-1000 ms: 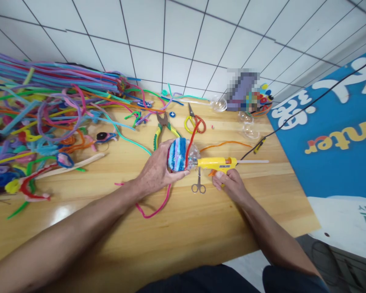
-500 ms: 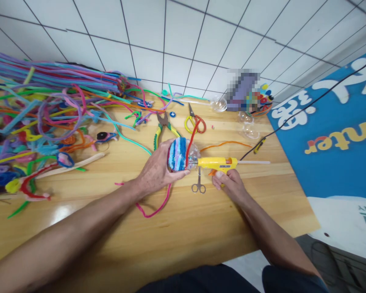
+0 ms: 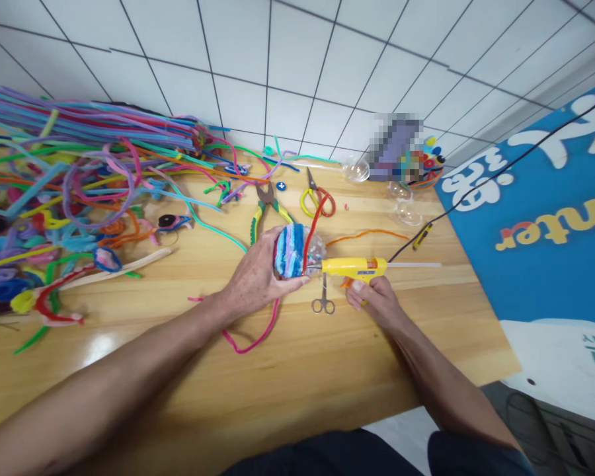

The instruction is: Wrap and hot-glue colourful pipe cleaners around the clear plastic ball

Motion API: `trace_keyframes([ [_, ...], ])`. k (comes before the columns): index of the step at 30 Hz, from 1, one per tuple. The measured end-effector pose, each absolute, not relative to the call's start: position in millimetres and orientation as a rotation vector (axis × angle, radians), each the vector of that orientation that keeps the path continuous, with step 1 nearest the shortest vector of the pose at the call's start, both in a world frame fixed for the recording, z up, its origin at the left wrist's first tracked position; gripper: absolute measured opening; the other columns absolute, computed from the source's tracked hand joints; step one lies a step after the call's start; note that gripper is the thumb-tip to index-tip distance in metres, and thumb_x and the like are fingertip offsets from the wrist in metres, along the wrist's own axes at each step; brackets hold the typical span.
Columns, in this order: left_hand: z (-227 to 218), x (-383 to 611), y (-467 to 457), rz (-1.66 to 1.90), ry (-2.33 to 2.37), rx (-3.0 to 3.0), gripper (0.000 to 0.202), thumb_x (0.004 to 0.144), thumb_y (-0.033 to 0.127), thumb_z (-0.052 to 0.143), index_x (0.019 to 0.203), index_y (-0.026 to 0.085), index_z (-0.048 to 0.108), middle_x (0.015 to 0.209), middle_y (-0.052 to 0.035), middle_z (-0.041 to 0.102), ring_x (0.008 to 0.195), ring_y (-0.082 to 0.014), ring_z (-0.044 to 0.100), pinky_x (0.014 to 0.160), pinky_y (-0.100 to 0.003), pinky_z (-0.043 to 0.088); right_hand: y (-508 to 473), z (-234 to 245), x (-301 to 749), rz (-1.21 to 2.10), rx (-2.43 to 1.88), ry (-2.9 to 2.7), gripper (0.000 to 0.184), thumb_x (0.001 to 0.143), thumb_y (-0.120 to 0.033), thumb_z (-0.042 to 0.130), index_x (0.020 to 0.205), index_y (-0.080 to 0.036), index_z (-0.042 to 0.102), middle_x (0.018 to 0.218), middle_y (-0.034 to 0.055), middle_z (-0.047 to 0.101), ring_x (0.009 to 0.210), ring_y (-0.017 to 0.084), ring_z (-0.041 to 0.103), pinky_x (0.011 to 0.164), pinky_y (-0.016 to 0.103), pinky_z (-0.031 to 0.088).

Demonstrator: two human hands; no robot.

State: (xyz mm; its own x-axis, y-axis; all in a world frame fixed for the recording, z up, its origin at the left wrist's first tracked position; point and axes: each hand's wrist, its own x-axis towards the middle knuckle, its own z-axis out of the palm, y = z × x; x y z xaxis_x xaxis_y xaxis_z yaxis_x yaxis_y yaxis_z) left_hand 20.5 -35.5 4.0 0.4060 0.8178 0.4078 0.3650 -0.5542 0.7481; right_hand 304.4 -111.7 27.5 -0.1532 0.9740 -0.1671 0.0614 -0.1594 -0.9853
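My left hand (image 3: pixel 254 276) is wrapped round a clear ball (image 3: pixel 296 250) partly covered in blue, purple and pink pipe cleaners, held just above the wooden table (image 3: pixel 297 370). A red pipe cleaner (image 3: pixel 313 226) runs up from the ball. My right hand (image 3: pixel 375 301) grips a yellow glue gun (image 3: pixel 353 268) lying level, its nozzle touching the ball's bare right side. A white glue stick (image 3: pixel 414 265) sticks out of the gun's back. Small silver scissors (image 3: pixel 322 299) lie under the nozzle.
A large heap of coloured pipe cleaners (image 3: pixel 64 192) fills the left of the table. Green-handled pliers (image 3: pixel 262 208), yellow-handled scissors (image 3: pixel 313 195), clear half-spheres (image 3: pixel 401 201) and a pink pipe cleaner (image 3: pixel 258 334) lie around. A black cable (image 3: pixel 480 182) crosses a blue sign (image 3: pixel 550 218) at right.
Almost nothing: the glue gun and my right hand have crept a touch to the right; the ball stays in my left hand.
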Motion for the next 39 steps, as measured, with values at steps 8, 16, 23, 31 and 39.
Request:
trace_keyframes([
  [8,4,18,-34,1.021,0.997,2.122,0.096,0.085,0.053,0.092,0.16,0.023,0.038,0.153,-0.0183,0.062,0.139,-0.0383,0.067,0.118,-0.057,0.059,-112,29,302,1.386,-1.298,-1.271,0.057,0.091,-0.074,0.078,0.077,-0.021,0.067,0.054,-0.006,0.048,0.047,0.011,0.041,0.048,0.028,0.033],
  [16,6,19,-35,1.039,1.006,2.126,0.097,0.084,0.053,0.092,0.159,0.023,0.039,0.152,-0.0172,0.063,0.138,-0.0374,0.069,0.117,-0.055,0.06,-112,29,305,1.421,-1.263,-1.262,0.056,0.09,-0.072,0.08,0.074,-0.021,0.065,0.053,-0.0064,0.047,0.046,0.01,0.039,0.046,0.027,0.033],
  [23,4,19,-34,1.052,1.0,2.131,0.097,0.084,0.054,0.092,0.16,0.023,0.039,0.153,-0.0182,0.063,0.139,-0.0387,0.068,0.118,-0.057,0.06,-114,26,307,1.353,-1.301,-1.334,0.058,0.094,-0.072,0.075,0.07,-0.02,0.065,0.052,-0.0058,0.047,0.046,0.01,0.042,0.048,0.027,0.035],
  [31,6,19,-34,1.037,0.994,2.117,0.094,0.084,0.053,0.092,0.158,0.022,0.042,0.149,-0.0179,0.065,0.134,-0.0382,0.07,0.114,-0.057,0.061,-114,25,303,1.285,-1.311,-1.361,0.057,0.096,-0.072,0.073,0.072,-0.021,0.063,0.052,-0.0058,0.048,0.045,0.011,0.043,0.049,0.028,0.035],
  [39,6,19,-33,1.049,0.99,2.081,0.093,0.084,0.052,0.091,0.158,0.022,0.043,0.15,-0.0183,0.065,0.136,-0.0385,0.069,0.115,-0.057,0.06,-116,20,301,1.236,-1.342,-1.343,0.057,0.096,-0.072,0.073,0.071,-0.022,0.061,0.053,-0.0048,0.05,0.047,0.012,0.044,0.049,0.029,0.037],
])
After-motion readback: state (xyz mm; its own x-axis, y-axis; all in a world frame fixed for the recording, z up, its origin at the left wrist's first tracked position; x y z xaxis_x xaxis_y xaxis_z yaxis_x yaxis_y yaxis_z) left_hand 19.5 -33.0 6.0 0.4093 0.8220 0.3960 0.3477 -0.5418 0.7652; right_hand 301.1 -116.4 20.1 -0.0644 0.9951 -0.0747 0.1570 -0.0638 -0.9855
